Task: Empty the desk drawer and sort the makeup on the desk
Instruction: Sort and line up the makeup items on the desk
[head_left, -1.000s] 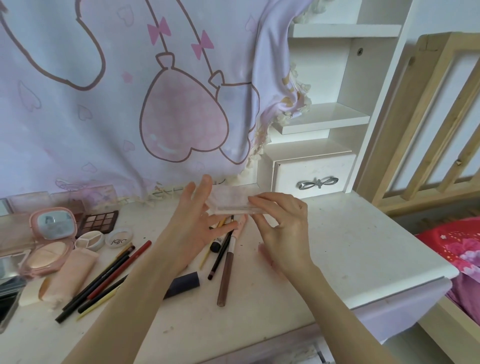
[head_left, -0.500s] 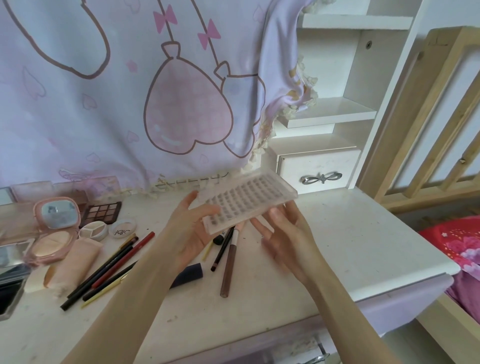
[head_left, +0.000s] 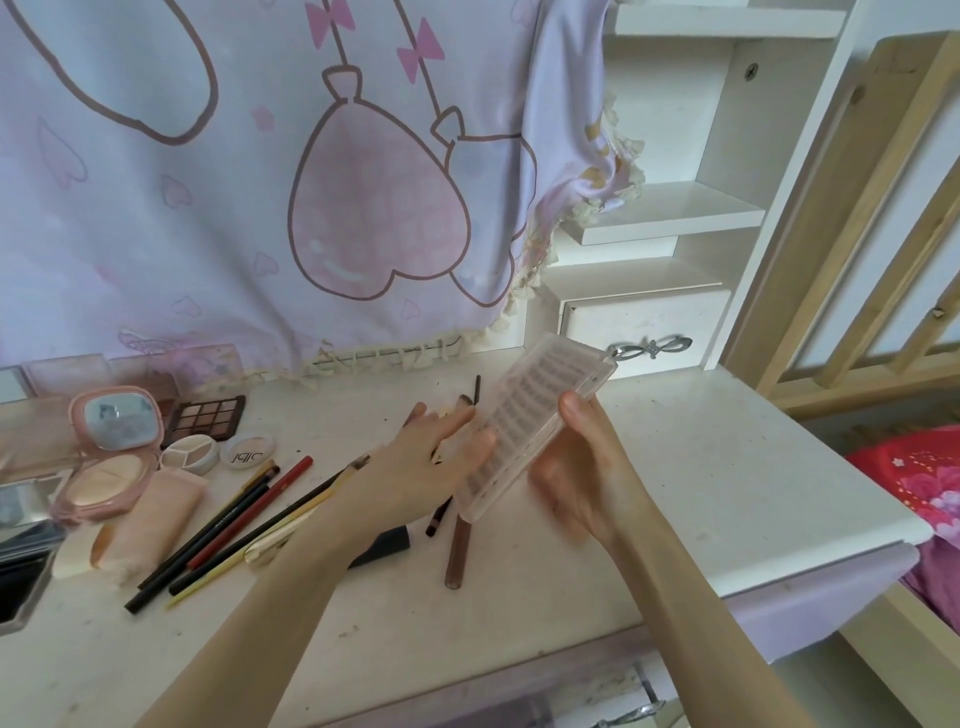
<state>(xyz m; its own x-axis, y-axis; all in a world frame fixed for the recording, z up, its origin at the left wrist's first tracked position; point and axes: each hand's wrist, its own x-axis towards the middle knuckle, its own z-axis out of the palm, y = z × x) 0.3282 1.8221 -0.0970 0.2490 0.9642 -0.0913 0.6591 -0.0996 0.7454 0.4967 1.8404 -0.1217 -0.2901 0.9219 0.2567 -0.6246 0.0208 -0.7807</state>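
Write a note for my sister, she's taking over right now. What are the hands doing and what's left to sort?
Right hand grips the clear lash case, tilted above the desk. Left hand is open, fingers touching the case's left edge.
Done: pencils, the pink compact and the eyeshadow palette lie at the left.
Left: set the case down; sort the loose brushes and pens under the hands. The drawer's contents are not visible.

home bedroom — vanity desk (head_left: 675, 467) | heart curtain (head_left: 260, 182) | bed rail (head_left: 857, 234)
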